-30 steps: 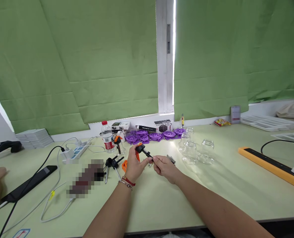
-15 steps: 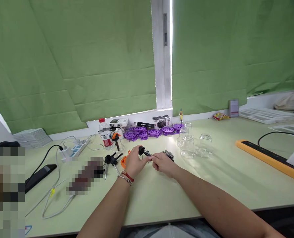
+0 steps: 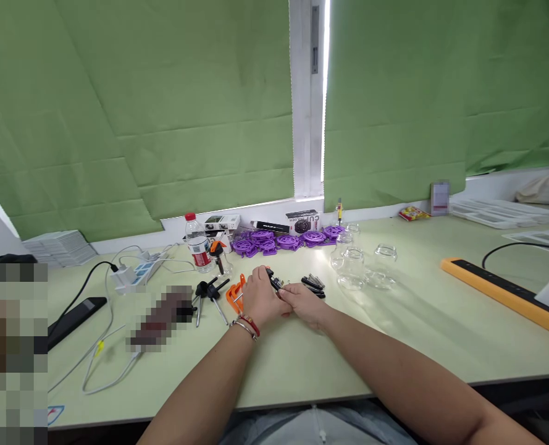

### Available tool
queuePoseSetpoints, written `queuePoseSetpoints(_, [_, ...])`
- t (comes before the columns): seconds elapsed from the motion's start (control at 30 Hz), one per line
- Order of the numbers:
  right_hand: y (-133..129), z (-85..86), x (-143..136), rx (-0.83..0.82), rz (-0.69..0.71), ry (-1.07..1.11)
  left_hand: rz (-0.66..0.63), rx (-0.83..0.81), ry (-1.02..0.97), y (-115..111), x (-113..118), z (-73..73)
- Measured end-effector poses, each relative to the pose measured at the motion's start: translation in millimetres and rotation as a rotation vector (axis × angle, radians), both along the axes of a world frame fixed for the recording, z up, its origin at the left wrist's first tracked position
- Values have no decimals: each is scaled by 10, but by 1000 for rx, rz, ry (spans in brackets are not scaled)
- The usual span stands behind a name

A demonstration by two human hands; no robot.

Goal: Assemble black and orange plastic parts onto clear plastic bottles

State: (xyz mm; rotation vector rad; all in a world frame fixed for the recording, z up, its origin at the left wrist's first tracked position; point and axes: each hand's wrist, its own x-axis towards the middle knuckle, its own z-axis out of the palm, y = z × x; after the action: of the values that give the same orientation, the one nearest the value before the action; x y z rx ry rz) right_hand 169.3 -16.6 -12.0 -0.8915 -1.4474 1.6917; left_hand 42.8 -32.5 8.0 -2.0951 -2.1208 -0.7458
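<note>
A small black part (image 3: 275, 281) is between my two hands near the middle of the table. My left hand (image 3: 261, 298), with a red band and a metal bracelet at the wrist, is wrapped over it. The fingers of my right hand (image 3: 301, 301) pinch its lower end. Just left of my left hand lie orange frames (image 3: 234, 296), partly hidden by it. Black clamp pieces with metal rods (image 3: 212, 289) stand further left. Beyond my right hand are black pieces (image 3: 312, 287) and springs (image 3: 316, 280).
Purple parts (image 3: 289, 242) line the back of the table, beside a red-capped bottle (image 3: 197, 244). Several glass jars (image 3: 352, 269) stand right of centre. An orange power strip (image 3: 501, 296) lies at right; cables and a dark phone (image 3: 77, 318) lie at left.
My left hand has turned over the black part and covers more of it, its fingers now nearer my right hand. The view has shifted slightly.
</note>
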Motion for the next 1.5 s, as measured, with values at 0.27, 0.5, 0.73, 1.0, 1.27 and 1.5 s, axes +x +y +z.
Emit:
queuePoseSetpoints(0.27, [-4, 40, 7, 74, 25, -96, 31, 16, 66, -13, 1, 21])
queuePoseSetpoints(0.5, [135, 2, 102, 313, -134, -402, 20, 46, 127, 2, 41, 45])
queuePoseSetpoints(0.73, [112, 12, 109, 686, -188, -604, 31, -47, 189, 50, 35, 35])
queuePoseSetpoints(1.0, [120, 8, 130, 727, -176, -708, 54, -131, 174, 53, 40, 52])
queuePoseSetpoints(1.27, [135, 15, 126, 769, -133, -773, 55, -135, 150, 63, 68, 33])
queuePoseSetpoints(1.5, [155, 10, 145, 775, -132, -794, 37, -183, 141, 101, 47, 26])
